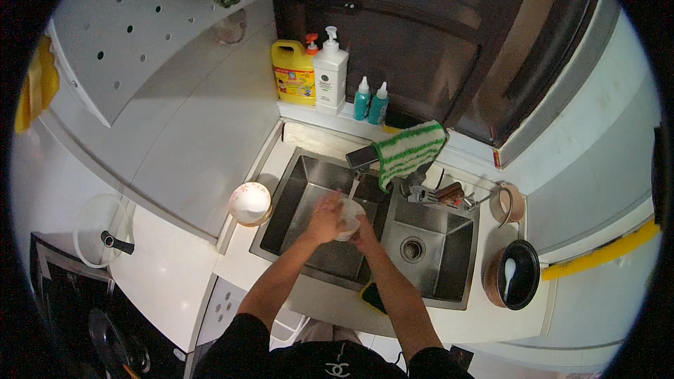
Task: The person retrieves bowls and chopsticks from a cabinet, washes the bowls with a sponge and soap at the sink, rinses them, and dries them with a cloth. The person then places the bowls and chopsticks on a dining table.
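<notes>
A white bowl (352, 215) is tilted over the left basin of a steel double sink (324, 266), under the faucet (363, 158). A stream of water (355, 187) runs down towards it. My right hand (363, 232) grips the bowl's right side. Against its left side is my left hand (324, 217), blurred, so its grip on the bowl is unclear. A striped green-and-white cloth (410, 150) hangs over the faucet area. Left of the sink sits a stack of bowls (250, 204), the top one with a pink pattern near its rim.
A yellow jug (293, 73), a white pump bottle (330, 76) and two teal bottles (370, 102) line the sill. Utensils (437, 193) lie behind the right basin. At right stands a black pot (518, 273) holding a white spoon (509, 276). A clear lid (102, 231) is at left.
</notes>
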The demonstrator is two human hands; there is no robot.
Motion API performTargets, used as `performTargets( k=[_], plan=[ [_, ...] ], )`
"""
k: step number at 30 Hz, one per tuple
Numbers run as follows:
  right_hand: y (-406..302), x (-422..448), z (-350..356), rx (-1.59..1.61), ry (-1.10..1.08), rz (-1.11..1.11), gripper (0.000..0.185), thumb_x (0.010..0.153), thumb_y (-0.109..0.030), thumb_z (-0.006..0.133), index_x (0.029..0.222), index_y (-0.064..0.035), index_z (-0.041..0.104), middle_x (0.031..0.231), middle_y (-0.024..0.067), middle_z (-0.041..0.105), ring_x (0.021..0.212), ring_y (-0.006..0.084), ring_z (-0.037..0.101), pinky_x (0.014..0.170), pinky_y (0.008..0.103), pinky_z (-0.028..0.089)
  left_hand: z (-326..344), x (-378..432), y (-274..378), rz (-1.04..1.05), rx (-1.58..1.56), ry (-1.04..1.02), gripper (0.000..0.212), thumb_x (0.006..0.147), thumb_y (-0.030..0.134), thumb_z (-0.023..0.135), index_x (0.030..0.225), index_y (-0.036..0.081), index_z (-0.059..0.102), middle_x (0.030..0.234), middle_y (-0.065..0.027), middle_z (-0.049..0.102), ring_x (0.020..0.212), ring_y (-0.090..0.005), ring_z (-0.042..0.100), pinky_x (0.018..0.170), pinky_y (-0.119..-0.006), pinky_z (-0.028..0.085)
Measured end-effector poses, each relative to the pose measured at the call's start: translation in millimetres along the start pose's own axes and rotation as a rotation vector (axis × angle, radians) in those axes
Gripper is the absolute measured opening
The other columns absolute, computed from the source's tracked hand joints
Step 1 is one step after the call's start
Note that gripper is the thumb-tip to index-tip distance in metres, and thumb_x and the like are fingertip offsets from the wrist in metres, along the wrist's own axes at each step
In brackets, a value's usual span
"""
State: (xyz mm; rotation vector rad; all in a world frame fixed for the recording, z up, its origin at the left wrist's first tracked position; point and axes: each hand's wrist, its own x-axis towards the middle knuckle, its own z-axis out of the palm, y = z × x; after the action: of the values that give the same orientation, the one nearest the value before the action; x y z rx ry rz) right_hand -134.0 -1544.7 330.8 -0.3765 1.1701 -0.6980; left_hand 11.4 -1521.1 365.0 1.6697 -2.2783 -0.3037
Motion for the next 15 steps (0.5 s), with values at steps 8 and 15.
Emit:
performTargets(
  k=[8,15],
  plan=[
    [-4,9,28,-0.167,0.020,-0.049,0.041,0.084,-0.041,0.042,0.106,-0.0081,0.051,0.097,0.0079,0.052,0.084,0.0194,0.051,0.069,0.0372,0.040,19,31,-9,-0.051,-0.187,-0.605,0.038,0.080,0.027,0.044,0.108,0.003,0.053,0.111,-0.0190,0.052,0.099,-0.0319,0.050,0.085,-0.041,0.038],
    [-7,32,-7,-0.082,0.081,-0.228,0.044,0.082,-0.037,0.044,0.113,-0.0066,0.043,0.097,0.0091,0.048,0.086,0.0210,0.048,0.070,0.0373,0.040,-3,29,10,0.093,-0.079,-0.605,0.039,0.077,0.025,0.051,0.110,0.005,0.053,0.095,-0.0195,0.058,0.088,-0.0334,0.055,0.078,-0.041,0.042]
  ],
)
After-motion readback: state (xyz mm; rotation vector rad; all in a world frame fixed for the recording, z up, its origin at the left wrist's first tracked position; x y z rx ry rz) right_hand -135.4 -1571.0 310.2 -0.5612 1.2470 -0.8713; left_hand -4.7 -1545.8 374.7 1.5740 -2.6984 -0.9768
